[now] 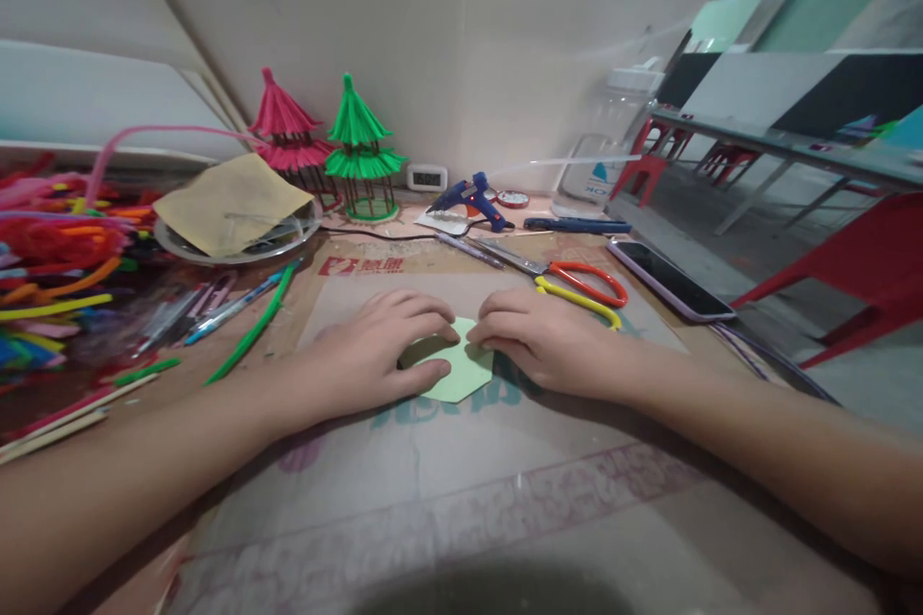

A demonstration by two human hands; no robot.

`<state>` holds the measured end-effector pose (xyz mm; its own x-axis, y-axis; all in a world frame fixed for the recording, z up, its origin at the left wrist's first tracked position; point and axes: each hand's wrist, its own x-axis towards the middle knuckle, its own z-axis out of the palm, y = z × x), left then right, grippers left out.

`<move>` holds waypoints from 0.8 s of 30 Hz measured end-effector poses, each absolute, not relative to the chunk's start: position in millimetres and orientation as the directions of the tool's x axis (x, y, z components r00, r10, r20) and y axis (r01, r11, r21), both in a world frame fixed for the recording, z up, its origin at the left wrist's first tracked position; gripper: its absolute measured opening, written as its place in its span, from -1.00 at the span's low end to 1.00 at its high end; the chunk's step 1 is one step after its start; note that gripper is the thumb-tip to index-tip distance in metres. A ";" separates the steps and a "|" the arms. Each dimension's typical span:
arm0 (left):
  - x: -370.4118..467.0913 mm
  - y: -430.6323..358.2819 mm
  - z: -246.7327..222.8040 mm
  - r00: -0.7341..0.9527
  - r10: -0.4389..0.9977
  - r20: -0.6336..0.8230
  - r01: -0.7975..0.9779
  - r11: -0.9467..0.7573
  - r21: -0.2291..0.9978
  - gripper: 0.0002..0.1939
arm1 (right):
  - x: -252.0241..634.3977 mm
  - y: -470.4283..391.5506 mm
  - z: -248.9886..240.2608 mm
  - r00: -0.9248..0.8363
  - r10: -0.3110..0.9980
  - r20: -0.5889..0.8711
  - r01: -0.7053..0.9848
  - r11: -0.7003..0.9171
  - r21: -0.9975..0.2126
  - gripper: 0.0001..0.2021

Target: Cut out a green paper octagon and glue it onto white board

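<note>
Two hands on green paper, mid-desk

We have the paper [465, 375], pale green with straight-cut edges and corners, lying at the middle of the desk on a printed sheet [361, 490]. The left hand [404, 341] comes over its left side: thumb on the paper, fingers arched, a wide gap between thumb and fingers. The right hand [534, 332] is at the paper's upper right edge, fingers curled and bunched narrow, tips touching it; we can't tell if they pinch it. The two hands' fingertips nearly meet.

Just behind the right hand we mark scissors [546, 271], one handle red, one yellow, blades pointing away to the left. Right of those, a phone [670, 282], dark screen up. Farther back, a blue glue gun [476, 202], a cutter [577, 225], a clock [428, 178] and a clear bottle [595, 163] near the wall.

Back left, we log a pink tower [281, 115] beside a green tower [351, 120], both two-roofed, both upright. In front of them, a tan sheet [235, 197] covers most of a metal plate [216, 258]. Far left, a heap of coloured pipe cleaners [64, 250]; a loose green strip [260, 327] lies nearer the left arm.
</note>
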<state>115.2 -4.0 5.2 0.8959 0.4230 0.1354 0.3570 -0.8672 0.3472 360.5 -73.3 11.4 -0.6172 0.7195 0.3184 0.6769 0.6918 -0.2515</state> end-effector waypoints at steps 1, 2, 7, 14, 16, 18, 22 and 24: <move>115.2 -3.7 5.1 0.897 0.420 0.137 0.353 -0.869 0.347 -0.74 | 360.1 -73.7 11.0 -0.622 0.707 0.337 0.666 0.704 -0.248 -0.72; 115.3 -3.7 5.0 0.897 0.421 0.138 0.354 -0.869 0.347 -0.74 | 360.3 -74.0 11.5 -0.630 0.702 0.331 0.660 0.709 -0.249 -0.72; 115.2 -4.4 5.7 0.894 0.427 0.134 0.363 -0.868 0.340 -0.73 | 366.5 -73.1 24.0 -0.642 0.739 0.204 0.699 0.674 -0.241 -0.73; 113.2 1.7 1.8 0.904 0.382 0.190 0.286 -0.872 0.397 -0.75 | 357.5 -77.5 8.4 -0.459 0.739 0.494 0.606 0.667 -0.434 -0.86; 112.5 2.4 1.4 0.904 0.379 0.198 0.275 -0.871 0.408 -0.76 | 353.5 -81.9 4.1 -0.508 0.743 0.436 0.588 0.669 -0.455 -0.86; 112.0 1.8 2.0 0.905 0.377 0.196 0.276 -0.874 0.401 -0.76 | 350.6 -86.3 5.9 -0.562 0.738 0.374 0.589 0.674 -0.446 -0.83; 111.2 -0.8 4.4 0.908 0.383 0.172 0.301 -0.880 0.368 -0.75 | 349.4 -91.3 23.7 -0.652 0.728 0.210 0.635 0.677 -0.372 -0.77; 111.0 -1.4 5.0 0.908 0.387 0.163 0.309 -0.879 0.364 -0.75 | 349.6 -91.7 30.1 -0.666 0.734 0.131 0.658 0.661 -0.360 -0.77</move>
